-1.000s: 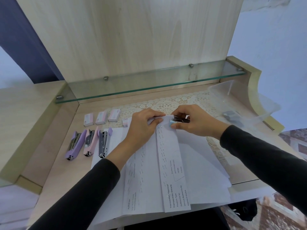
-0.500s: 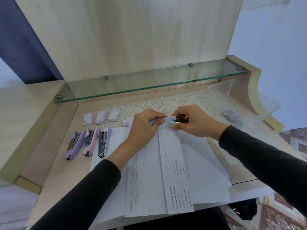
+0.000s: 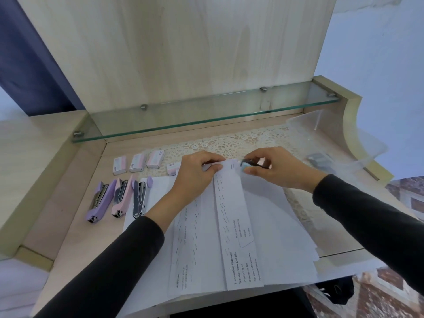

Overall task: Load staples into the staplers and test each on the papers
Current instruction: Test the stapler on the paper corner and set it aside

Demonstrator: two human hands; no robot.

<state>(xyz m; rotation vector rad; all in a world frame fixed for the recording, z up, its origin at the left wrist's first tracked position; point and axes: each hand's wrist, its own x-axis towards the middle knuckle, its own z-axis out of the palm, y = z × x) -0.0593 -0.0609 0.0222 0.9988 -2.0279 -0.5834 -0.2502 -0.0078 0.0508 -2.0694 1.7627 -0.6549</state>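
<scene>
A spread of white papers [image 3: 270, 228] lies in the middle of the desk, with a long printed strip [image 3: 236, 228] on top. My left hand [image 3: 197, 173] pinches the far end of the strip. My right hand [image 3: 273, 167] grips a small light-blue stapler [image 3: 249, 163] whose nose touches that same end. Three staplers lie side by side at the left: a purple stapler [image 3: 99, 199], a pink stapler [image 3: 120, 196] and a stapler with a lilac top lying open [image 3: 140, 196]. Behind them stand three staple boxes [image 3: 137, 162]; a fourth staple box [image 3: 172, 169] sits beside my left hand.
A clear plastic tub [image 3: 348, 136] with a dark stapler [image 3: 320, 159] inside sits at the right. A lace mat [image 3: 229, 145] covers the back of the desk. A glass shelf [image 3: 206, 113] overhangs the rear. The desk's front edge [image 3: 339, 265] is close to me.
Both hands stay at the strip's far end. The stapler's nose has slid a little left against the paper edge, and my left fingers have tightened on the strip.
</scene>
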